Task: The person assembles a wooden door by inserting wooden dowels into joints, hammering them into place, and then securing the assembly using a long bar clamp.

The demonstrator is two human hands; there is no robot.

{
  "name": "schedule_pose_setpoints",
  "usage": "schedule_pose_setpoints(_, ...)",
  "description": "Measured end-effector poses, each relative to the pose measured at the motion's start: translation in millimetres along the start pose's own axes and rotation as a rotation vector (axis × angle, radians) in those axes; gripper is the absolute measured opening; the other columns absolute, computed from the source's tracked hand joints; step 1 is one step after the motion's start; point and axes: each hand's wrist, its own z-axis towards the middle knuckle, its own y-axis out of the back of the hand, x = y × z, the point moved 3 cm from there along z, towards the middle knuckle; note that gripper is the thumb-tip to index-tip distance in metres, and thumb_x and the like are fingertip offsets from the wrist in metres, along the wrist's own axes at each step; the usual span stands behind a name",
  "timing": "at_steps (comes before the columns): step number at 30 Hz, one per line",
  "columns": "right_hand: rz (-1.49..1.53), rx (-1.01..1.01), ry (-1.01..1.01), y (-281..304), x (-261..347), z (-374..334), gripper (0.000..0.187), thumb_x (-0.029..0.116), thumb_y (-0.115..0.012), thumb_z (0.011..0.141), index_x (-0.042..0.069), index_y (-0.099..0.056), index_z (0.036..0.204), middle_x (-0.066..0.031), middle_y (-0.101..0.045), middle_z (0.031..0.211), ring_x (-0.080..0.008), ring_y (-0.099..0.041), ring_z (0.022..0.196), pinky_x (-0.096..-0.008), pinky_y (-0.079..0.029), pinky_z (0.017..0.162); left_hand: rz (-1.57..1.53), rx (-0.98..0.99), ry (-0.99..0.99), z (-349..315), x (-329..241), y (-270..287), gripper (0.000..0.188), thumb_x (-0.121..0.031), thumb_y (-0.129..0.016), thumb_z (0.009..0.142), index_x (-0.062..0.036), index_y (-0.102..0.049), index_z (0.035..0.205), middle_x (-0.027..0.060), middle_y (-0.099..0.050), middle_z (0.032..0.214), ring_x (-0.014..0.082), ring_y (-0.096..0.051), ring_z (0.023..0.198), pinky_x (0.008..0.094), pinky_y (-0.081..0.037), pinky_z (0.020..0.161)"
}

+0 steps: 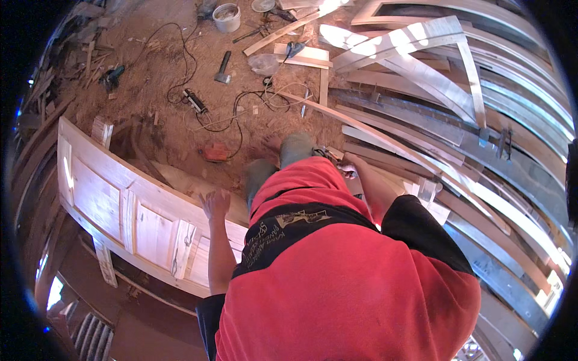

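Observation:
My left hand point(215, 204) is raised with its fingers apart and nothing in it. It is over the upper edge of a pale wooden panelled door point(96, 188), and I cannot tell whether it touches the wood. My right hand point(350, 165) is beside my right knee with its fingers curled closed. A small dark and shiny metal object point(325, 154) shows next to its fingertips, too small to name. Whatever is inside that hand is hidden.
Long boards point(409, 129) and a curved wooden frame point(415, 42) are stacked on the right. On the dusty floor lie a hammer point(223, 67), a black power cord point(183, 51), an orange-red object point(215, 151) and a white bucket point(227, 19). Wood scraps point(90, 60) are heaped far left.

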Motion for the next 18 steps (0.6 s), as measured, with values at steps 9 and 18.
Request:
schedule_pose_setpoints(9,-0.058,-0.247,0.021,-23,10,-24,0.030,0.031,-0.058,0.096,0.004,-0.065,0.085,-0.0126,-0.063,0.066,-0.0242,-0.062,0.053,-0.0411,-0.050,0.045,0.124,0.087,-0.108,-10,24,-39,0.047,-0.051,-0.047,0.094,-0.0128,-0.074,0.090,0.0148,-0.073,0.081,0.0282,-0.072,0.079,0.0516,-0.032,0.103)
schedule_pose_setpoints(18,-0.008,-0.365,0.153,-45,36,1,0.033,0.032,-0.069,0.090,-0.001,-0.066,0.088,-0.0144,-0.065,0.066,-0.0247,-0.063,0.050,-0.0393,-0.051,0.044,0.079,0.014,-0.109,-12,22,-33,0.041,-0.043,-0.047,0.096,-0.0136,-0.075,0.090,0.0139,-0.072,0.081,0.0298,-0.071,0.075,0.0496,-0.039,0.091)
